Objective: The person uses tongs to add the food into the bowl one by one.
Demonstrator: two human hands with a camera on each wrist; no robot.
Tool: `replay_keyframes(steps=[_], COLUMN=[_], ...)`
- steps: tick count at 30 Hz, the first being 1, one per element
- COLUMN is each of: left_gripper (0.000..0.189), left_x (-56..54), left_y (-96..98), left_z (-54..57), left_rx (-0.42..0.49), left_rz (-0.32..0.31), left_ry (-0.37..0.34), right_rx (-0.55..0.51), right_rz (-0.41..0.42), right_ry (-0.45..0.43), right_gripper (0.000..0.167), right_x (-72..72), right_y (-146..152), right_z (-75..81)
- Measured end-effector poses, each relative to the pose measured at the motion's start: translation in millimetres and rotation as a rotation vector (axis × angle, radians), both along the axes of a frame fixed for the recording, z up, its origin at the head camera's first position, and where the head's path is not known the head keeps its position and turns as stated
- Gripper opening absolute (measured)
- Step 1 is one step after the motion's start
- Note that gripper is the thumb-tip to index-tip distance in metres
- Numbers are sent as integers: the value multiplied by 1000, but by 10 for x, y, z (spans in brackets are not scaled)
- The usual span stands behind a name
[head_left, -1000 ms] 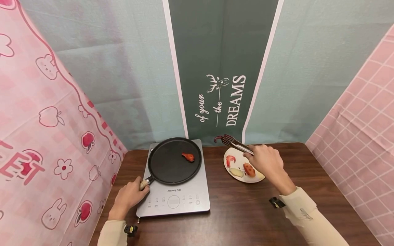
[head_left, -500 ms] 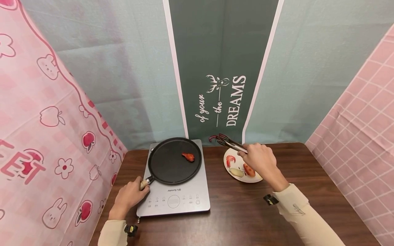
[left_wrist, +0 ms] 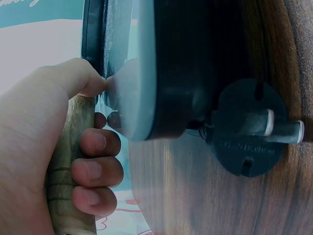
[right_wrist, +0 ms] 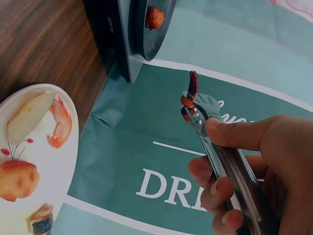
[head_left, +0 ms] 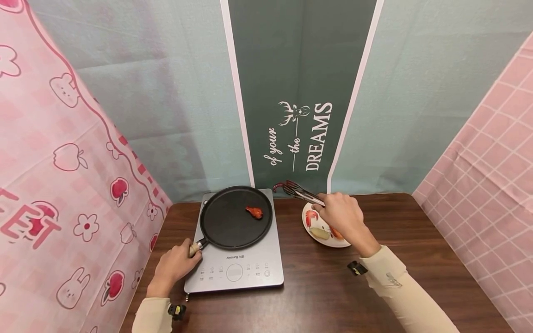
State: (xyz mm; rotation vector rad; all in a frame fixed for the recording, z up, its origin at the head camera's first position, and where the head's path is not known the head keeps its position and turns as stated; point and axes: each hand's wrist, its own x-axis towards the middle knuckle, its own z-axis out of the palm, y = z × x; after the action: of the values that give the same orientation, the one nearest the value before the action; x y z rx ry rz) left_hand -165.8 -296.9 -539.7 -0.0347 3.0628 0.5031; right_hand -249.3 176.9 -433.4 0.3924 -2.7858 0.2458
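My left hand (head_left: 176,263) grips the wooden handle (left_wrist: 66,196) of a flat black frying pan (head_left: 226,222), fingers wrapped around it. The pan sits on a silver induction cooker (head_left: 266,259), a red-brown chicken drumstick (head_left: 254,212) lying on it. My right hand (head_left: 341,212) holds metal tongs (head_left: 301,192) between thumb and fingers. Their tips pinch a curled dark red piece of food (right_wrist: 194,83), raised between pan and plate. Partly under my right hand is a white plate (head_left: 305,227) bearing a shrimp (right_wrist: 60,123), a pale slice (right_wrist: 29,117) and a browned piece (right_wrist: 18,179).
The brown wooden table (head_left: 312,286) ends at a green and grey-blue cloth wall (head_left: 304,69). Pink cloths (head_left: 96,194) hang at both sides. A power plug (left_wrist: 252,127) is near the cooker's edge. Another small food piece (right_wrist: 41,219) lies at the plate's edge.
My right hand has moved left with the tongs and the dark red piece, closer to the pan, covering more of the plate. My left hand and the pan have stayed put.
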Motion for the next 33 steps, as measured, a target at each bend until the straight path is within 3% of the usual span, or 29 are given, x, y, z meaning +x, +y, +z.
replay_keyframes(steps=[21,33], left_gripper=[30,30], left_x=[12,0], left_y=[3,-19], left_z=[17,-16], left_rx=[6,9], left_rz=[7,4], left_ry=[-19,-9], right_rx=[17,27], right_rz=[25,62], right_ry=[1,54], right_gripper=[21,25], right_x=[53,102], right_y=[-277,-445], right_z=[8,27])
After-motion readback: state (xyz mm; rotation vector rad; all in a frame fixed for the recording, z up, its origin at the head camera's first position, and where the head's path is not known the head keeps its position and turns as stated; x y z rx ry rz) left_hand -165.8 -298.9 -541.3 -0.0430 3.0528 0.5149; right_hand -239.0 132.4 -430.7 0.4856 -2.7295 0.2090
